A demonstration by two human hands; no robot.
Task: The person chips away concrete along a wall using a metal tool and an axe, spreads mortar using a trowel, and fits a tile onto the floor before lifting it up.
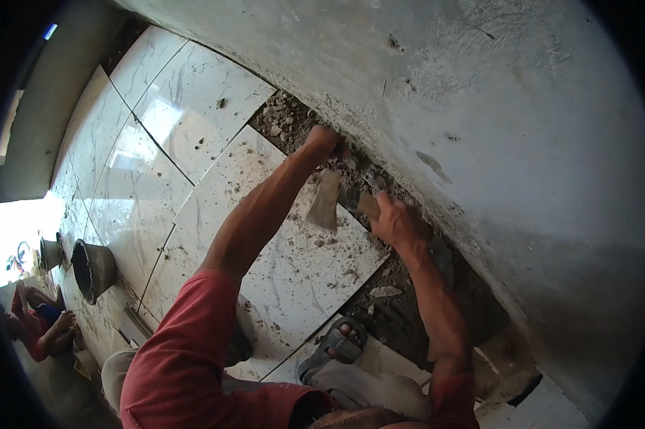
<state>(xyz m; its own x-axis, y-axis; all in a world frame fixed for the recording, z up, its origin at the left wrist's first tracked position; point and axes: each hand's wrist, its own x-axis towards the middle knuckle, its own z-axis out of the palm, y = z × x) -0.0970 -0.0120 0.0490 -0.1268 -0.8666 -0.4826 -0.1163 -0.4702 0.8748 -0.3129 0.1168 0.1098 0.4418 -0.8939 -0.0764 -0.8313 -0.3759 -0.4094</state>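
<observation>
My right hand (399, 223) is wrapped round the short handle of a hatchet (325, 201). Its broad, dusty blade points left, over the edge of a marbled white floor tile (279, 264). Against the foot of the wall, my left hand (325, 139) is closed in a fist over a strip of broken rubble (283, 121). What the left fingers hold, if anything, is hidden. Crumbs of mortar and dirt lie scattered across the tile beside both hands.
A rough grey plastered wall (479, 143) runs along the right. Two dark buckets, the nearer bucket (93, 270) lying tipped, are at the left. Another person (43, 322) sits low at the far left. My sandalled foot (340, 342) rests near the exposed dirt.
</observation>
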